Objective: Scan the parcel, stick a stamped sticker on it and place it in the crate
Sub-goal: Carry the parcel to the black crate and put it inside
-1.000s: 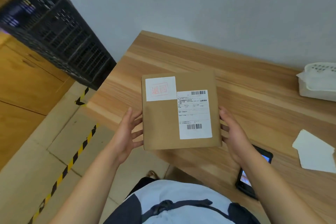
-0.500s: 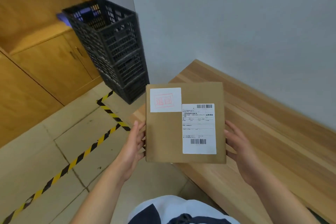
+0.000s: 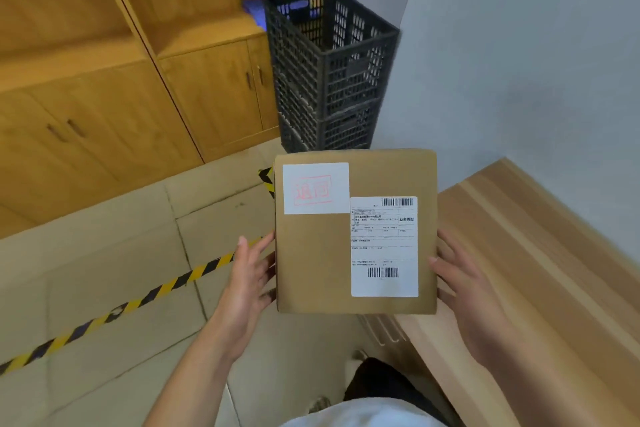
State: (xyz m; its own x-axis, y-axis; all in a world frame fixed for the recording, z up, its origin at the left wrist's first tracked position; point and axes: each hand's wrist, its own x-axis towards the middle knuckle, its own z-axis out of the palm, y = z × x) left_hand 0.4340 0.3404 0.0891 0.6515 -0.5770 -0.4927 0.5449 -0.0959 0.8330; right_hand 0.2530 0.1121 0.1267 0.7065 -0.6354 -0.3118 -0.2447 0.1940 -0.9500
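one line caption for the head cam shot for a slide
Both hands, left and right, hold the stickered parcel up, facing the black crate.

1 parcel (image 3: 346, 253) bearing 2 labels, 2 hands, 1 stack of crates (image 3: 332, 73), 1 table (image 3: 540, 270).

A brown parcel (image 3: 318, 263) bearing a red-stamped sticker (image 3: 315, 188) and a barcoded label (image 3: 384, 246) is held flat between the left hand (image 3: 250, 276) and right hand (image 3: 465, 282), with stacked black crates (image 3: 329, 69) standing beyond in the corner.
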